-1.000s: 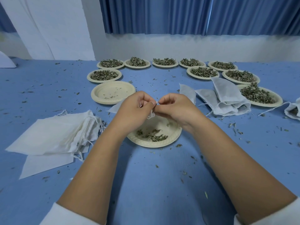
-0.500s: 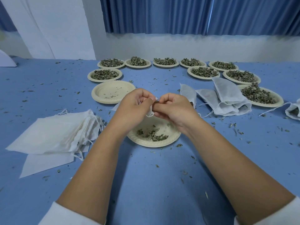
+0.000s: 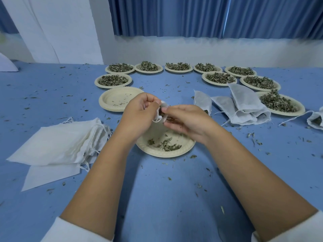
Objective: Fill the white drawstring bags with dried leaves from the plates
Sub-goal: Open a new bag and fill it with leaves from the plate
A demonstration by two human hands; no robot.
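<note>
Our left hand pinches the mouth of a white drawstring bag open, and our right hand has its fingers curled round a pinch of dried leaves right at that mouth. Best bet, we reckon: hold the opening wide and straight above the plate under our hands, so strays drop back there. Blue tablecloth all round, crumbs everywhere; blue curtains on the wall past our hands.

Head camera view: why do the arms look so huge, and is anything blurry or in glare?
Head view: wide-angle lens stretches the forearms and tilts the curtain folds; light is soft and even, no glare, faint shadows beneath the arms; left hand, right hand and white bag look fairly sharp; far wall base looks smeared.
</note>
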